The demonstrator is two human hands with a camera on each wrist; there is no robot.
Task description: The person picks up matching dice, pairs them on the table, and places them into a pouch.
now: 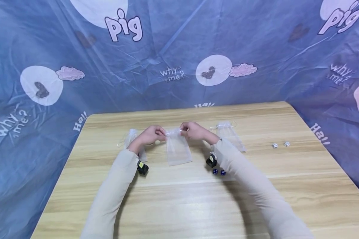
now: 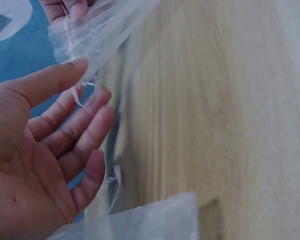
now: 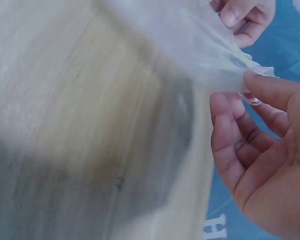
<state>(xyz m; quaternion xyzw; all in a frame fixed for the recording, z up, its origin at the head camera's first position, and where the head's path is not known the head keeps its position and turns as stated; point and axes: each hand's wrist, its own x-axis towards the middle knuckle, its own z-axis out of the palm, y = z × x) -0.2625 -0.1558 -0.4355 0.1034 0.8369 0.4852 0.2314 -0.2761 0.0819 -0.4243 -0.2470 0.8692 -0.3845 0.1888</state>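
Observation:
A sheer white drawstring pouch (image 1: 179, 152) hangs in front of me, held by both hands at its gathered top. My left hand (image 1: 151, 134) pinches one top corner between thumb and forefinger; in the left wrist view a white string loop (image 2: 81, 99) dangles by those fingertips. At the opposite corner my right hand (image 1: 195, 131) pinches the pouch, its thumb on the sheer cloth (image 3: 215, 55) in the right wrist view. The other fingers of both hands are loosely bent. I see nothing inside this pouch.
A second pouch (image 1: 133, 133) lies at the left, partly behind my left wrist. Another pouch (image 1: 229, 136) lies beyond my right forearm. Two blue dice (image 1: 219, 172) sit beside the right sleeve. Two white dice (image 1: 275, 145) are farther right on the wooden table (image 1: 179, 205).

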